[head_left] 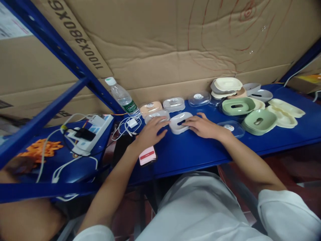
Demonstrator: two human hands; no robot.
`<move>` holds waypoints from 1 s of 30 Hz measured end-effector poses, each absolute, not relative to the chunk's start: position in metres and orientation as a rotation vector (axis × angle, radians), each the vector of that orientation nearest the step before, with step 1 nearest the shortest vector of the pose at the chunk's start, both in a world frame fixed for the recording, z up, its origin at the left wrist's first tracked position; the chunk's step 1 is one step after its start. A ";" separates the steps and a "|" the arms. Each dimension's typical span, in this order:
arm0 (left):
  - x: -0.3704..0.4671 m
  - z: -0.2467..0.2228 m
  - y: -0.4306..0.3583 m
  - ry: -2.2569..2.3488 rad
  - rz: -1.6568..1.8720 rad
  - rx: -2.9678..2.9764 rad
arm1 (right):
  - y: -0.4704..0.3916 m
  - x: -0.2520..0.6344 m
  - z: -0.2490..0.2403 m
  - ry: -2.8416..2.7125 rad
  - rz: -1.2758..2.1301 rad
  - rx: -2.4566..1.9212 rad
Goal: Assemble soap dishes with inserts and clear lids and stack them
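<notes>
A light grey oval soap dish [176, 127] with a slot in its base sits on the blue table in front of me. My right hand [204, 126] has its fingers and thumb on the dish's right end, some fingertips close to the slot. To the left of the dish, my left hand [152, 131] is open, thumb apart from the fingers, nothing visible in it. Just beyond those fingers lies a soap box with a clear lid [157, 116]. Behind it are a peach lidded box [150, 107] and a grey lidded box [173, 104].
A pink-screened phone [147, 155] lies below my left hand. A water bottle [125, 100] and white cable stand left. Clear lids [199, 98], green dishes [259, 122] and cream parts [286, 112] spread to the right. Blue shelf posts and another person's arm are at the left.
</notes>
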State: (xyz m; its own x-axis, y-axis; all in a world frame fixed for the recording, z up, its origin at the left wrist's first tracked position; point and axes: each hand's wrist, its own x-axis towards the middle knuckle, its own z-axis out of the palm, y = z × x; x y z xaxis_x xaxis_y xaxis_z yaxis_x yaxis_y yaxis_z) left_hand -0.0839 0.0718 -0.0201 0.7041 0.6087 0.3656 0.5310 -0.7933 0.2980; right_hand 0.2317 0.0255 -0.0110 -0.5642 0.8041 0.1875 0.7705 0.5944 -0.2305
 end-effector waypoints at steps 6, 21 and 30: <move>-0.076 -0.030 0.060 0.725 0.506 2.705 | -0.021 0.302 0.021 -2.103 0.141 -1.474; -0.079 -0.035 0.065 0.728 0.524 2.758 | -0.033 0.309 -0.009 -2.342 0.253 -1.553; -0.076 -0.041 0.068 0.765 0.522 2.785 | 0.016 0.365 0.004 -2.056 -0.201 -2.125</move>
